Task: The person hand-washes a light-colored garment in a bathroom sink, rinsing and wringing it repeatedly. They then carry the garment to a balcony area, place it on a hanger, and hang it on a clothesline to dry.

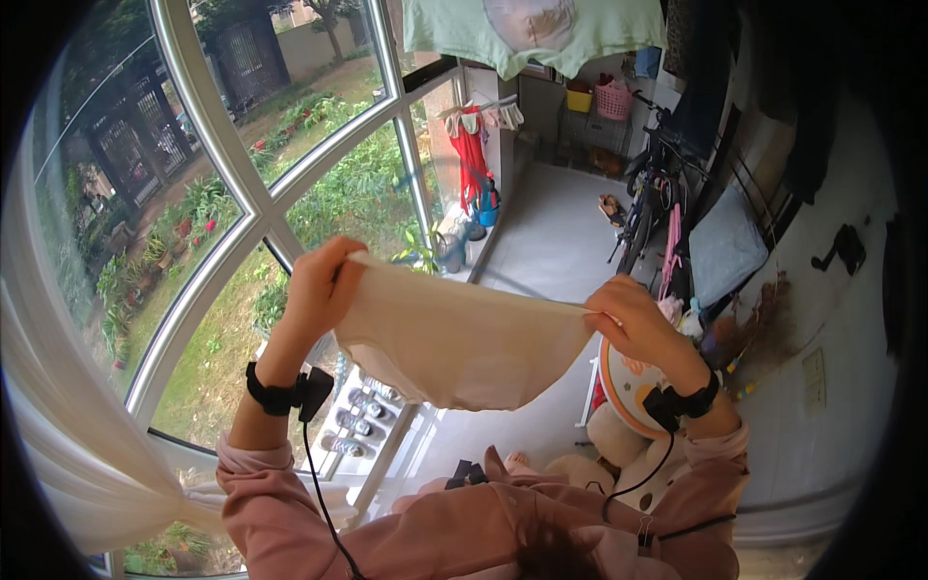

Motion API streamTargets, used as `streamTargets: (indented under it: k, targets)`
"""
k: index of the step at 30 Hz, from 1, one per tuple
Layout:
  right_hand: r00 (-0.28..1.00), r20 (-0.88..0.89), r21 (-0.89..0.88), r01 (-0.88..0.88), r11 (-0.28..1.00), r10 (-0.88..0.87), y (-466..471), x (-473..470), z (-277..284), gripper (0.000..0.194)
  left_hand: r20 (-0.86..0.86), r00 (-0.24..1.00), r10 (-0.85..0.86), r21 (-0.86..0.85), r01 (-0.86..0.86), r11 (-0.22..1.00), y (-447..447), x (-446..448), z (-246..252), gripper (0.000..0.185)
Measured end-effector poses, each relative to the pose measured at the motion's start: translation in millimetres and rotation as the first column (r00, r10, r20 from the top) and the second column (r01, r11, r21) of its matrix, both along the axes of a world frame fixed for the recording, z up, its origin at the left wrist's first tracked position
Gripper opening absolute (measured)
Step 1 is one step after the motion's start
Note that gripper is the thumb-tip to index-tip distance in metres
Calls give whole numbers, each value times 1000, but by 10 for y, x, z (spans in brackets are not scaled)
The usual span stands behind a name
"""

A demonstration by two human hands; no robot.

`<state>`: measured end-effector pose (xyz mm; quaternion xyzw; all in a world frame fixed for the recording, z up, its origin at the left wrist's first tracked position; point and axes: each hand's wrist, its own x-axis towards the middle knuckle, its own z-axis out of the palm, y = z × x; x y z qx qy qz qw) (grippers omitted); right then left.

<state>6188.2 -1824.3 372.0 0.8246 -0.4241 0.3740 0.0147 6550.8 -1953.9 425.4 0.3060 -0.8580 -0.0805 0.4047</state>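
Observation:
Pale cream fabric (464,333), perhaps a small garment, is stretched between my two raised hands. My left hand (324,286) pinches its upper left corner in front of the window. At the upper right corner, my right hand (639,317) grips the edge between thumb and fingers. The cloth hangs down with a loose, curved lower edge, and its top edge slopes slightly down toward the right. Behind it, a blurred blue shape, possibly a clothes hanger (453,254), shows faintly. A light green shirt (449,29) with a round print hangs overhead.
The large framed window (264,210) and white curtain (54,377) are on the left. Several shoes (351,420) line the sill below. A bicycle (645,188) leans at the right, near a pillow (727,230). Small laundry (467,156) hangs farther back. A plush toy (616,435) sits close on the right.

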Motion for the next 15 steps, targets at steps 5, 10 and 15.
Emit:
streamTargets:
  k: [5,10,15]
  targets:
    - [988,-144,-176,22,984,-48,-606,-394,407,19,26,979,-202,-17,202,979,-368,-255,-86,9]
    - [974,216,-25,-65,998,68,-978,-206,579,31,-178,983,-46,9,48,999,-753,-604,-49,9]
    - [940,191,286,221,933,-281,-957,-170,583,20,-305,940,-151,117,194,974,-1145,-815,93,16]
